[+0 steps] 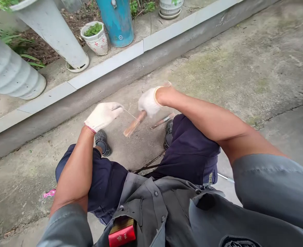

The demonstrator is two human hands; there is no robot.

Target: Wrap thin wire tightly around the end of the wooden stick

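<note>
My left hand (103, 116), in a white knit glove, pinches one end of a thin pale wire or string (130, 113). That strand runs right and down to a brown wooden stick (134, 127). Wrapped round the stick's upper part is my right hand (149, 102), also gloved and smeared by motion. The stick slants toward my lower left, above the concrete ground. A blurred bit of something brownish shows beyond my right wrist; I cannot make out whether it belongs to the stick. A slim reddish-brown tool with a silvery band (164, 120) lies between the stick and my right shoe.
A raised kerb (110, 72) crosses in front, bearing a small flowerpot (96, 38), a blue cylinder (116, 22) and tall white planters (56, 32). My shoes (103, 142) stand either side of the work. A pink object (49, 193) lies at lower left.
</note>
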